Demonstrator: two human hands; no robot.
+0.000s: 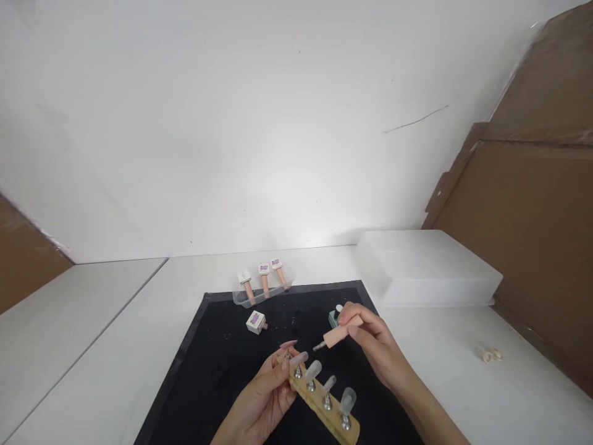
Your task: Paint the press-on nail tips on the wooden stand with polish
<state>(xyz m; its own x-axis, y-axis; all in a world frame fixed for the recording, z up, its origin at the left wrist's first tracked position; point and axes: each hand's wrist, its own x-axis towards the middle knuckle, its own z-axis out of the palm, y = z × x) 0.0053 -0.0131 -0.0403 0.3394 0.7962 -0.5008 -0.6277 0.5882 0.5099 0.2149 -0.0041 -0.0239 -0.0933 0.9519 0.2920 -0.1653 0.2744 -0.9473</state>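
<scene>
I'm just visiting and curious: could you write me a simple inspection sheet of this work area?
Surface: black mat on a white table.
Job's things: stand with nail tips on metal posts; peach brush cap; capless square bottle; three capped bottles in a clear tray.
Clutter: small beige pieces, right; teal object, partly hidden.
Grippers: bare hands; left hand holds the stand, right hand the brush cap.
Cables: nothing seen.
Surroundings: white wall, whitish box, brown cardboard both sides.
</scene>
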